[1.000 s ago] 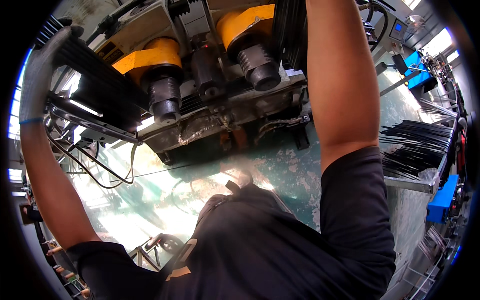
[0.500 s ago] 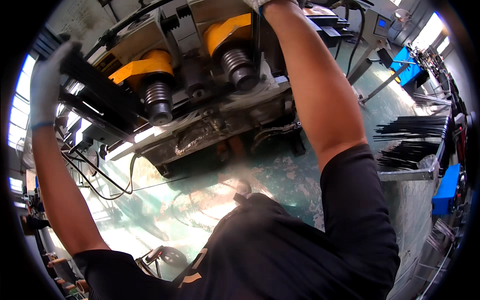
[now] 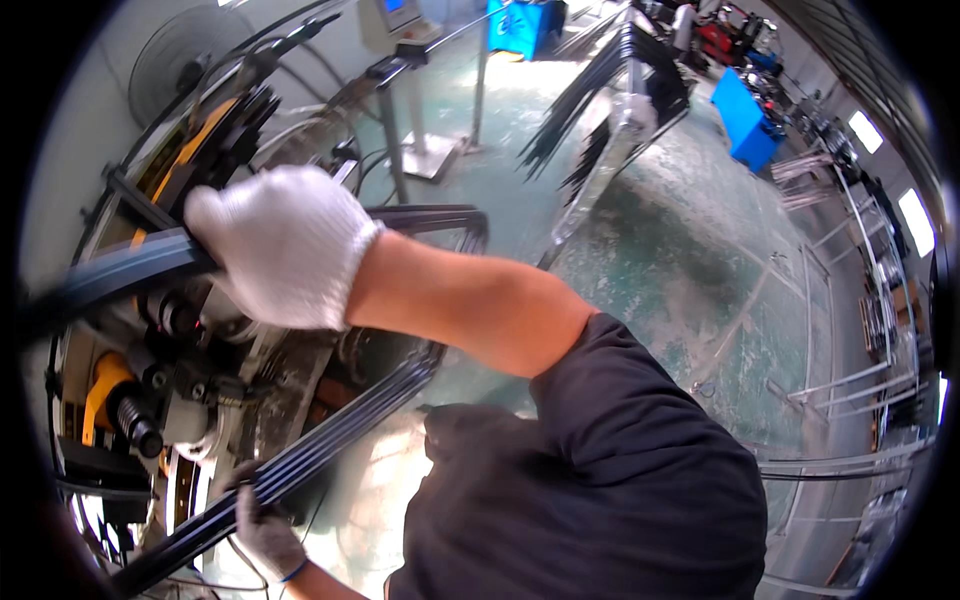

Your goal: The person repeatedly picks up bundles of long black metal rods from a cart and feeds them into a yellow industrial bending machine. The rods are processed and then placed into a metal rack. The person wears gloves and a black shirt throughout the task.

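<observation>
A bent, U-shaped bundle of long black profile strips (image 3: 330, 430) spans the left half of the view. My right hand (image 3: 290, 245), in a white knitted glove, is closed around its upper leg. Lower down, my left hand (image 3: 268, 535), gloved too, has its fingers wrapped around the other leg. The bundle's bent end shows beyond my right wrist. Behind the strips stands a machine with a yellow arm (image 3: 108, 390) and a dark ribbed roller (image 3: 135, 425). My right glove and the upper strips are slightly blurred.
A metal rack (image 3: 632, 110) loaded with black strips stands ahead. Beyond it are a blue bin (image 3: 745, 120) and another blue box (image 3: 520, 28). A post-mounted control box (image 3: 385, 25) and a fan (image 3: 190, 70) are near the machine. Metal frames (image 3: 850, 390) line the right side.
My view and body have turned right, away from the machine, which now lies at the left. The black bundle has come away from the machine in both hands.
</observation>
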